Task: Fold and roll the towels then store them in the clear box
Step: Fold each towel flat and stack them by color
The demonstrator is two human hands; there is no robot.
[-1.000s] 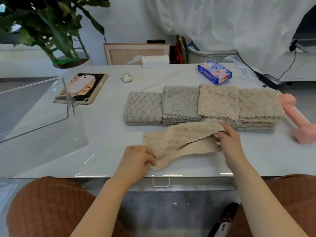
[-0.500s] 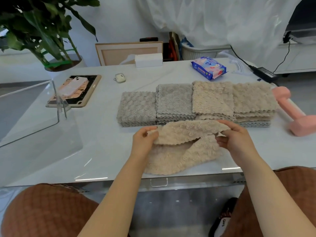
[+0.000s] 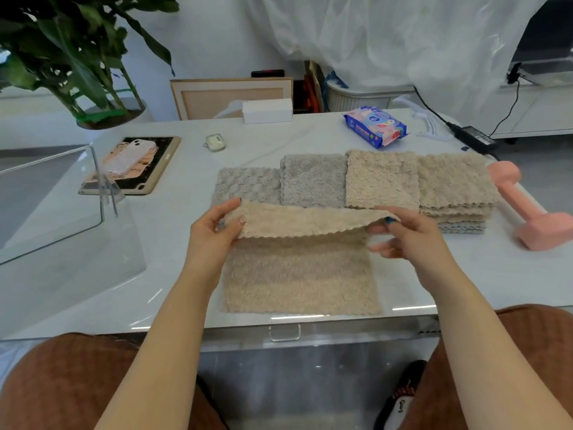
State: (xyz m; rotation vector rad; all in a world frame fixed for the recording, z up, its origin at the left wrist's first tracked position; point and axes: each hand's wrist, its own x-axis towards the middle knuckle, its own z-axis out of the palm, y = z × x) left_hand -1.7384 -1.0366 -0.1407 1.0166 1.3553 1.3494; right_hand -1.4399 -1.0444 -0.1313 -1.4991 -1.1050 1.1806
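Towel in hand: a beige, fluffy square towel with scalloped edges (image 3: 297, 274) is spread flat on the white glossy counter (image 3: 173, 249), close to its near edge. Its far edge is lifted off the surface and turned over towards the person, so that a narrow band is held above the flat part.
Left hand: the left hand (image 3: 210, 234) is placed at the towel's far left corner, which is pinched between the thumb on top and the fingers (image 3: 224, 209) behind.
Right hand: the right hand (image 3: 409, 237) is placed at the far right corner. The cloth is gripped between the thumb and the upper fingers (image 3: 379, 228), while the lower ones are held out loosely beneath it and are blurred.
Towel stacks: four stacks of folded towels are lined up side by side just behind the lifted edge: a grey waffle-textured stack (image 3: 248, 184), a grey plush stack (image 3: 313, 181), a beige plush stack (image 3: 383, 178) and a taller beige stack with grey layers at the bottom (image 3: 455, 184).
Clear box: a clear acrylic box (image 3: 46, 193) is set on the left of the counter, well apart from the towel.
Right end: a pink dumbbell (image 3: 533, 212) is laid just beside the taller stack.
Far side: a blue and pink pack of wipes (image 3: 376, 127), a white oblong carton (image 3: 267, 110), a small pale earbud case (image 3: 215, 142) and a phone in a pale case (image 3: 133, 156) resting on a tan-edged tablet (image 3: 161, 169) are seen.
Far left: a leafy green potted plant (image 3: 77, 57) is seen beyond the counter.
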